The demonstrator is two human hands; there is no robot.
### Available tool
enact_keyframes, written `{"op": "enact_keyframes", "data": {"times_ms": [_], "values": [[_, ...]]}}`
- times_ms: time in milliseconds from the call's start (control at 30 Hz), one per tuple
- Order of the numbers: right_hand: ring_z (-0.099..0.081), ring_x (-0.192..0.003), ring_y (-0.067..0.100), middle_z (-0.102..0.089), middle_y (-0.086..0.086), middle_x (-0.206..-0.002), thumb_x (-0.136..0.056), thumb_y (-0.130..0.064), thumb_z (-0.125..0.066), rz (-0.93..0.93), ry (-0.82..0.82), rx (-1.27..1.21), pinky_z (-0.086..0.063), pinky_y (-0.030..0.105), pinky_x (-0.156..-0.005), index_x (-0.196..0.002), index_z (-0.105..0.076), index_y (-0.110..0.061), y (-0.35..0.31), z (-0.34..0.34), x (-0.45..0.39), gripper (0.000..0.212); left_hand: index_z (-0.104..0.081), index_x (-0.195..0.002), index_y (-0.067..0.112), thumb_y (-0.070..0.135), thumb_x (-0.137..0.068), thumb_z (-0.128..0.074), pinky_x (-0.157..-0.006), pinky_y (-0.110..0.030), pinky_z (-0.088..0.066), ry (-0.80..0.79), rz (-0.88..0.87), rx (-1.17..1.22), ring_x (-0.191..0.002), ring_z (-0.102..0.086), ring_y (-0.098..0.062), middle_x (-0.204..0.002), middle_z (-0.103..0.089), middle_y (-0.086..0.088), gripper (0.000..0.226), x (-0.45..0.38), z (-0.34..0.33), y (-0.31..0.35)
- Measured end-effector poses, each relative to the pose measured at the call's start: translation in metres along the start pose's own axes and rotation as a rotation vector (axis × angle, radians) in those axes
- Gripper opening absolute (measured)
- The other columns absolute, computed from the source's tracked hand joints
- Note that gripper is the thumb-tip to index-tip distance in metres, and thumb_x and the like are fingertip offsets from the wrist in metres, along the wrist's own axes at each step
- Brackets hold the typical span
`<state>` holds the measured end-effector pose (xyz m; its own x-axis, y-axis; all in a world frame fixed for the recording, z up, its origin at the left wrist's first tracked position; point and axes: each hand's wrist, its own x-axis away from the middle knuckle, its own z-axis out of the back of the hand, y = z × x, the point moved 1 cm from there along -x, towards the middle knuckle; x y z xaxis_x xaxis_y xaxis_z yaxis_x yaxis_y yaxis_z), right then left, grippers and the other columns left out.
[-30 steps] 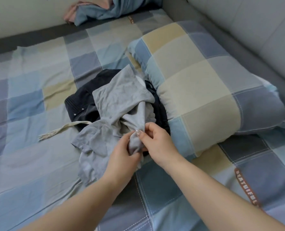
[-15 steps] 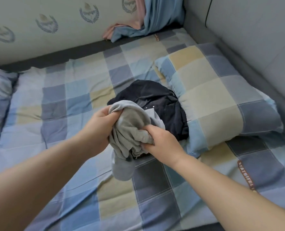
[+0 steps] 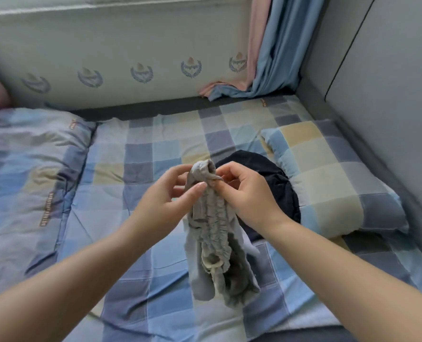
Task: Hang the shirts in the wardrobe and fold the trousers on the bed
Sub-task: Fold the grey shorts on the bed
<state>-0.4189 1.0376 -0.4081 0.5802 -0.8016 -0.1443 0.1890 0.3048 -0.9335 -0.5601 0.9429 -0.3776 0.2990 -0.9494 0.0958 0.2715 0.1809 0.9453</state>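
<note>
A: Hands?
B: Left hand (image 3: 170, 193) and right hand (image 3: 244, 191) close together, both pinching the top of the grey trousers (image 3: 212, 233), which hang bunched above the bed (image 3: 155, 144).
A: Handling?
B: Light, soft, floppy, I'd say; elastic waistband scrunched. Best taken at the waistband's two ends and shaken flat.
A: Else?
B: Dark garment (image 3: 274, 183) against the pillow (image 3: 328, 174).

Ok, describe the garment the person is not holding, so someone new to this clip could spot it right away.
Start at the checked pillow on the right side of the bed. Pressed against the pillow's left edge lies a crumpled dark navy garment, partly hidden behind the right hand. It is almost black, unlike the pale grey garment held up by both hands.
</note>
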Motion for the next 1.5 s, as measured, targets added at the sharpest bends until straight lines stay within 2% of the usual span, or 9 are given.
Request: {"op": "enact_keyframes", "data": {"times_ms": [67, 233, 467, 633, 733, 1000, 1167, 1333, 1500], "values": [[-0.060, -0.071, 0.011, -0.064, -0.007, -0.077, -0.087, -0.020, -0.067, 0.055, -0.035, 0.052, -0.053, 0.029, -0.070, -0.086, -0.065, -0.025, -0.042, -0.013, -0.002, 0.005, -0.044, -0.124, 0.044, 0.053, -0.073, -0.067, -0.080, -0.036, -0.057, -0.008, 0.063, 0.051, -0.092, -0.066, -0.011, -0.105, -0.063, 0.003, 0.057, 0.012, 0.026, 0.024], [-0.064, -0.089, 0.010, -0.068, -0.001, -0.094, -0.089, -0.021, -0.065, 0.117, -0.131, 0.032, -0.054, 0.024, -0.079, -0.105, -0.065, -0.018, -0.132, -0.042, 0.002, 0.017, -0.067, -0.100, 0.026, 0.023, -0.090, -0.062, -0.068, -0.026, -0.054, 0.123, 0.026, 0.032, -0.086, -0.063, -0.014, -0.096, -0.066, -0.003, 0.012, 0.033, 0.099, 0.085], [-0.053, -0.114, 0.011, -0.055, -0.009, -0.123, -0.076, -0.037, -0.074, -0.049, -0.142, 0.289, -0.050, 0.036, -0.094, -0.131, -0.042, -0.034, -0.155, -0.087, 0.024, 0.063, -0.071, -0.095, 0.016, 0.013, -0.089, -0.064, -0.070, -0.028, -0.057, 0.106, -0.077, 0.284, -0.077, -0.064, -0.013, -0.082, -0.067, 0.000, 0.010, 0.074, 0.169, 0.150], [-0.060, -0.107, 0.022, -0.064, 0.000, -0.117, -0.081, -0.033, -0.068, -0.116, -0.154, 0.421, -0.050, 0.037, -0.087, -0.130, -0.046, -0.028, -0.181, -0.130, 0.029, 0.054, -0.068, -0.100, 0.011, 0.009, -0.088, -0.063, -0.071, -0.025, -0.056, 0.105, -0.210, 0.452, -0.077, -0.064, -0.015, -0.085, -0.066, -0.003, 0.013, 0.103, 0.228, 0.195], [-0.062, -0.093, 0.021, -0.067, -0.001, -0.100, -0.084, -0.029, -0.061, -0.142, -0.154, 0.440, -0.053, 0.037, -0.079, -0.104, -0.060, -0.022, -0.200, -0.152, 0.033, 0.022, -0.067, -0.099, 0.010, 0.003, -0.088, -0.061, -0.070, -0.026, -0.057, 0.110, -0.263, 0.491, -0.072, -0.065, -0.014, -0.084, -0.068, -0.004, 0.015, 0.123, 0.263, 0.209], [-0.057, -0.082, 0.023, -0.058, 0.002, -0.090, -0.090, -0.026, -0.048, -0.088, 0.062, 0.618, -0.049, 0.036, -0.068, -0.086, -0.053, -0.018, -0.238, -0.155, 0.029, 0.010, -0.069, -0.105, 0.023, 0.009, -0.085, -0.068, -0.062, -0.007, -0.049, 0.387, -0.264, -0.291, -0.080, -0.060, -0.005, -0.095, -0.067, 0.009, 0.025, 0.166, 0.375, 0.188], [-0.055, -0.092, 0.030, -0.053, 0.008, -0.100, -0.089, -0.018, -0.054, 0.002, 0.168, 0.788, -0.039, 0.032, -0.068, -0.097, -0.059, -0.020, -0.276, -0.126, 0.005, 0.010, -0.072, -0.109, 0.017, 0.010, -0.080, -0.073, -0.081, -0.019, -0.039, 0.362, -0.263, -0.866, -0.093, -0.059, -0.016, -0.097, -0.061, 0.004, 0.030, 0.190, 0.432, 0.162], [-0.057, -0.089, 0.031, -0.052, 0.008, -0.102, -0.087, -0.009, -0.050, 0.105, 0.192, 1.028, -0.046, 0.034, -0.073, -0.098, -0.059, -0.021, -0.323, -0.096, -0.015, 0.019, -0.072, -0.107, 0.010, 0.001, -0.086, -0.054, -0.082, -0.025, -0.039, 0.429, -0.208, -0.919, -0.097, -0.058, -0.021, -0.100, -0.065, -0.004, 0.029, 0.204, 0.458, 0.149], [-0.057, -0.088, 0.027, -0.053, 0.004, -0.102, -0.089, -0.012, -0.045, -0.049, 0.193, 1.237, -0.042, 0.031, -0.069, -0.094, -0.057, -0.025, -0.338, -0.071, -0.011, 0.019, -0.071, -0.103, 0.020, 0.008, -0.086, -0.046, -0.083, -0.032, -0.046, 0.593, -0.064, -0.861, -0.099, -0.059, -0.024, -0.107, -0.069, -0.004, 0.033, 0.209, 0.479, 0.149]]}}
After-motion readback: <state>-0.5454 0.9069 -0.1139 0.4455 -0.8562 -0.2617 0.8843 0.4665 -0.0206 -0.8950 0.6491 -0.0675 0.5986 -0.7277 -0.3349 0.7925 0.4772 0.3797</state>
